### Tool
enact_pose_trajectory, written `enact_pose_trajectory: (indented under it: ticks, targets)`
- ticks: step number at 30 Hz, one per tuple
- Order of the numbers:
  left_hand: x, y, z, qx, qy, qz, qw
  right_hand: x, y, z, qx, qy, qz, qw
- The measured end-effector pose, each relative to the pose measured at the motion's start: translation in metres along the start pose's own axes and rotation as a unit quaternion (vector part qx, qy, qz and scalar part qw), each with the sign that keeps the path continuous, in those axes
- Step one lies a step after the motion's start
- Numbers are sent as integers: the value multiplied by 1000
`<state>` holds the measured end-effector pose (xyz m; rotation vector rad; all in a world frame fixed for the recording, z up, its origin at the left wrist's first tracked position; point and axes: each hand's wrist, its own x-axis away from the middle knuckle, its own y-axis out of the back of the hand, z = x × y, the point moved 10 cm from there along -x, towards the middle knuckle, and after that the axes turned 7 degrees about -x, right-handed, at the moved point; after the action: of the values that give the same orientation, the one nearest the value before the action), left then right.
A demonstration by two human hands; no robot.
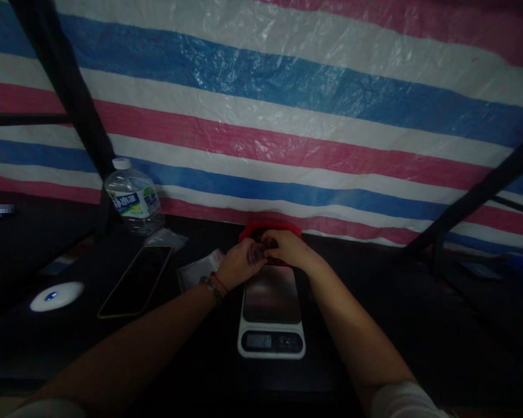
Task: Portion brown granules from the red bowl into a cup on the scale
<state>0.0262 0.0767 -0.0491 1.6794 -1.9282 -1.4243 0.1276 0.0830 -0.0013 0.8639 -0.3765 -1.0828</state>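
Note:
At the far side of the scale, my left hand is closed on a small clear plastic bag, its exact shape blurred in the dim light. My right hand bends over a red container, fingers curled together close to the bag's mouth. Dark small pieces show in the container, but what my right fingertips pinch is hidden. Just below both hands lies a white kitchen scale with a metal plate and a small display; nothing rests on the plate.
Left of the scale are a flat clear plastic bag, a smartphone and a white oval object. Behind them stands a big clear bottle beside another crumpled bag. A striped tarp and dark frame bars close off the back.

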Motion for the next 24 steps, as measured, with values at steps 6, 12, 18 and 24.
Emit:
enact_pose_trajectory:
  ticks: [6, 12, 18, 24]
  targets:
    - [5, -1, -2, 13, -23, 9, 1000, 7, -1, 21, 68, 41, 37, 996]
    - [14, -8, -11, 41, -98, 72, 992, 20, -15, 35, 76, 40, 114, 990]
    - [16, -10, -12, 57, -106, 103, 987, 29, -21, 35, 68, -1, 125, 990]
    - [15, -16, -5, 62, -80, 123, 987, 28, -26, 33, 94, -9, 123, 988]
